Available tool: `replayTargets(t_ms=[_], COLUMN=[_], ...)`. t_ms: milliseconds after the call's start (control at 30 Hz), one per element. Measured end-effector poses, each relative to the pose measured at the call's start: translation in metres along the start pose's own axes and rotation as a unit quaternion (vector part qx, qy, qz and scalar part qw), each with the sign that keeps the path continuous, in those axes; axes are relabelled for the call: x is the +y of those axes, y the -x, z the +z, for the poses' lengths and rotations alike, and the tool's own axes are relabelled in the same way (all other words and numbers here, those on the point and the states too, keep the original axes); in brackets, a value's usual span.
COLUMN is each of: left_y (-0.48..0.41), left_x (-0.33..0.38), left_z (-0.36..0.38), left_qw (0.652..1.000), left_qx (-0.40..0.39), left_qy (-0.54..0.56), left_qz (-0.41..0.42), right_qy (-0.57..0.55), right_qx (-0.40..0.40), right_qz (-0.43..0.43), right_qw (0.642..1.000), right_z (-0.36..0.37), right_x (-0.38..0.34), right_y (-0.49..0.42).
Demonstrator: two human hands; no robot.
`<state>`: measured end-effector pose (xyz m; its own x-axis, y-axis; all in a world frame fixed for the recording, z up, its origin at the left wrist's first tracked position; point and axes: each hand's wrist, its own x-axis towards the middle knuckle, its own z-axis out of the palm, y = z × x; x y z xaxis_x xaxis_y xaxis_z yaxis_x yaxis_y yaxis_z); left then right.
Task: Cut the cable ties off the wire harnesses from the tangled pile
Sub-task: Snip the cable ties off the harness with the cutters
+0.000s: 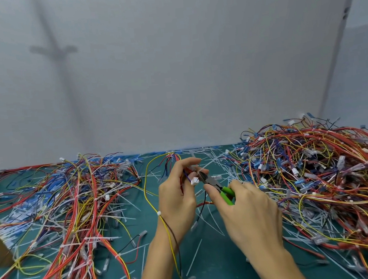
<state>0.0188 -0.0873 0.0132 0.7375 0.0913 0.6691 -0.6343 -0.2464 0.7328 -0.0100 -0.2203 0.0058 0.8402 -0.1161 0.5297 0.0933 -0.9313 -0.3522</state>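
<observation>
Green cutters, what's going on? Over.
Left hand holds a wire harness. Right hand grips green cutters, blades at the bundle. Cut ties litter mat.

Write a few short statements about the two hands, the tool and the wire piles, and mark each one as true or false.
1. The right hand holds cutters with green handles. True.
2. The left hand holds nothing. False: it grips a wire harness with a white connector.
3. The taller heap of wires lies on the person's right. True.
4. The mat on the table is red. False: it is dark green.
5. Loose white cable ties lie on the mat between the piles. True.
</observation>
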Motion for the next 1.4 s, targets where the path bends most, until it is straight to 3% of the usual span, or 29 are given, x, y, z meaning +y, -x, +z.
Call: replayTargets(t_ms=[367,800,1133,1333,1400], left_y=[0.0008,-0.0008,-0.0002,0.0,-0.001], left_x=[0.0012,0.003,0.0074,0.0073,0.0068], left_z=[-0.0015,-0.0033,-0.0019,-0.0015,-0.004], left_qw=[0.999,0.998,0.997,0.997,0.996], left_qx=[0.012,0.0,-0.005,0.011,0.016], left_qy=[0.028,-0.06,-0.068,-0.078,-0.059], left_qz=[-0.012,0.022,0.024,-0.021,-0.07], right_qy=[0.001,-0.006,-0.008,-0.019,-0.063], right_qx=[-0.007,0.012,0.016,-0.012,-0.027], right_qz=[0.01,-0.003,-0.01,0.01,0.035], right_qw=[1.0,1.0,1.0,1.0,0.997], right_z=[-0.0013,-0.0022,-0.0043,-0.0064,-0.0055], right_x=[-0.001,-0.0003,-0.0017,-0.0011,-0.0004], right_y=[0.0005,0.0005,0.001,-0.0008,-0.0023])
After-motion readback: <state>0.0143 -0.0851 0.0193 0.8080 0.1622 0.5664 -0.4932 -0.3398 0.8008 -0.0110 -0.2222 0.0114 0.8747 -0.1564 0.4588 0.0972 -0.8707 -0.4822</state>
